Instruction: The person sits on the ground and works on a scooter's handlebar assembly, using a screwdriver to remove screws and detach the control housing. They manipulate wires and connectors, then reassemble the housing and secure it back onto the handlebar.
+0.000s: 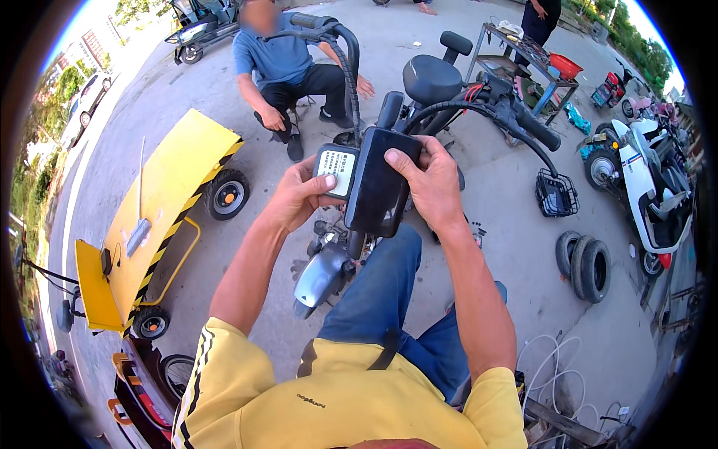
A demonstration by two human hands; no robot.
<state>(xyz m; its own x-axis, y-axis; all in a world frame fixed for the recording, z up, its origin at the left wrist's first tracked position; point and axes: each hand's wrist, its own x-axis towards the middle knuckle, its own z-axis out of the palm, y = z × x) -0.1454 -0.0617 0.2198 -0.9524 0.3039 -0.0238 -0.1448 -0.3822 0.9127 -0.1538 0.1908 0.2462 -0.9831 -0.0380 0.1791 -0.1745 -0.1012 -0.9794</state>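
Note:
My left hand (307,194) grips a small dark box with a white label (333,166), its thumb on the lower part of the label. Just right of it, my right hand (426,172) is wrapped round the right side of a glossy black rectangular panel (370,194), thumb on its face. Both are up at the handlebar (544,132) of a two-wheeler, whose black seat (430,78) lies beyond them and whose silver front fender (318,282) shows below. Black cables (348,63) curve round above my hands; the backs of both objects are hidden.
A seated person (269,78) faces me, another stands by a metal work table (505,49) with a red basin (565,66). A yellow cart (168,179) is at left. At right are loose tyres (596,273), a black basket (556,194), a white scooter (639,213) and coiled hose (557,352).

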